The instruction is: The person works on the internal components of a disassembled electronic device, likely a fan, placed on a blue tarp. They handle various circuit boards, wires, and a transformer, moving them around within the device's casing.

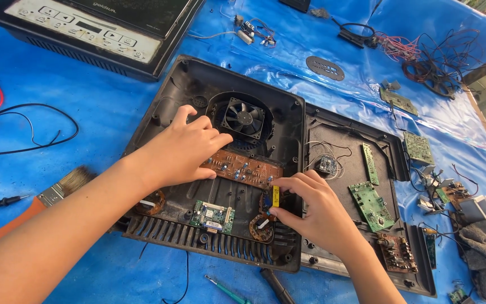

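Pinching a small yellow rectangular component [275, 196] in my right hand [316, 211], grip closed on it at centre frame, I press my left hand [181, 149], fingers flat and loose, onto the brown circuit board [243, 168] inside the matte black plastic casing [164, 118], beside the square fan [244, 117], on the crinkled blue surface [102, 107].

Sunlit blue plastic sheet [113, 112] over worktable

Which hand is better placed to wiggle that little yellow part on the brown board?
Probably the right hand. Its fingertips already pinch the yellow part at the end of the brown circuit board. The left hand lies on the board's other end, beside the fan.
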